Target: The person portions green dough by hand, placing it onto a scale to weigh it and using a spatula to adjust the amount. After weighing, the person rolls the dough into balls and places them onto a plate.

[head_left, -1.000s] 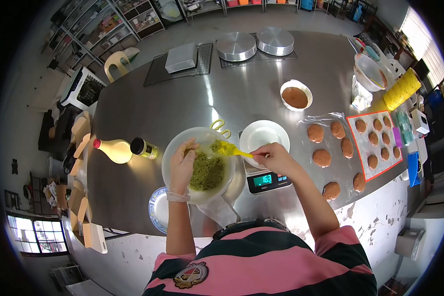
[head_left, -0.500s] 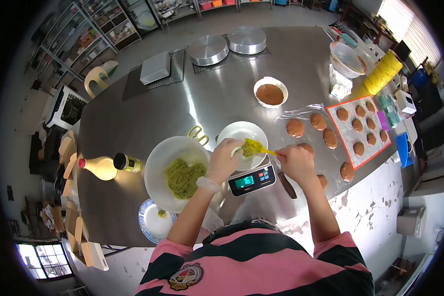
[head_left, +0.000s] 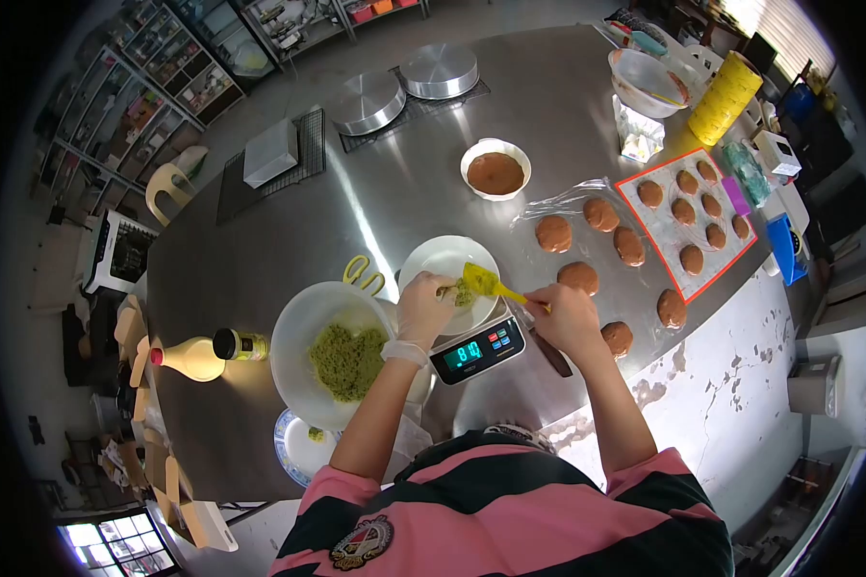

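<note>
My left hand (head_left: 425,312), in a clear plastic glove, is over a white bowl (head_left: 431,258) with its fingers curled around a bit of green crumbly mixture (head_left: 465,294). Pinched in my bare right hand (head_left: 565,313) is a yellow spatula (head_left: 484,280), its blade above the bowl beside the left fingertips. The bowl sits on a digital kitchen scale (head_left: 478,353) with lit green digits. To the left, a large translucent bowl (head_left: 289,332) holds more green crumbly mixture (head_left: 344,363). A small green piece (head_left: 316,434) lies on a blue-rimmed plate (head_left: 292,460).
Brown glazed rounds (head_left: 577,279) lie on plastic wrap at right, more on a red-edged mat (head_left: 678,279). A knife (head_left: 553,359) is by the scale. Scissors (head_left: 364,274), a bottle (head_left: 194,359), a jar (head_left: 241,344), a brown-filled bowl (head_left: 496,174) and round pans (head_left: 439,72) surround the work area.
The view has turned slightly. The spatula blade has shifted and tilted, and the green mixture now shows at my left fingertips. The scale's digits have changed.
</note>
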Action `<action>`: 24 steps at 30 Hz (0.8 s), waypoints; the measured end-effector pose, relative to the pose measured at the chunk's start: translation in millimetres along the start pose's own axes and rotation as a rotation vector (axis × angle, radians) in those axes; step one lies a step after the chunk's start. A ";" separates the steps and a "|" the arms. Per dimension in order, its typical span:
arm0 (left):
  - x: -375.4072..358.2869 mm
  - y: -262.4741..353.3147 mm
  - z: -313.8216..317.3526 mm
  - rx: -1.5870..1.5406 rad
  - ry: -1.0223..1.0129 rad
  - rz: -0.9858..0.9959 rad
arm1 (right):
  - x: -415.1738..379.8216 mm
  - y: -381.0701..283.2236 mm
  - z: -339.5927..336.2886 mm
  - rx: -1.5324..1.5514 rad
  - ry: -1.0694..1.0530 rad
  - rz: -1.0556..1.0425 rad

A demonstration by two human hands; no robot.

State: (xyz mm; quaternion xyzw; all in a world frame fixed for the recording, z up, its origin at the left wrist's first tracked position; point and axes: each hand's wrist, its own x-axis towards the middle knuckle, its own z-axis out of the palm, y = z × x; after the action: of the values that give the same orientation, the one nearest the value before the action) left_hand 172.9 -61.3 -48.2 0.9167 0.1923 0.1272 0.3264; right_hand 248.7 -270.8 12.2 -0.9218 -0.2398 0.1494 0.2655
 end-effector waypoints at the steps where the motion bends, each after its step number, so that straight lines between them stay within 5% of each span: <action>1: -0.2 -0.2 -0.1 0.012 0.001 -0.009 | -0.2 0.9 0.0 0.000 -0.002 -0.001; 5: -3.5 -5.8 -0.9 -0.118 0.002 -0.025 | -0.7 4.6 -1.5 0.072 0.037 0.030; 7: -5.1 2.2 -11.6 -0.306 -0.061 -0.208 | -0.7 6.6 -1.9 0.084 0.032 0.040; 24: -16.4 -7.8 -32.5 -0.515 0.033 -0.143 | -7.2 15.7 0.2 0.233 0.031 -0.005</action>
State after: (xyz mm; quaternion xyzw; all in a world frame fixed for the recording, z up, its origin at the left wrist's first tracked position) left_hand 144.5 -45.1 -30.5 0.7854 0.2229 0.1633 0.5539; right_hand 248.2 -286.2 4.2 -0.8863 -0.2187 0.1615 0.3749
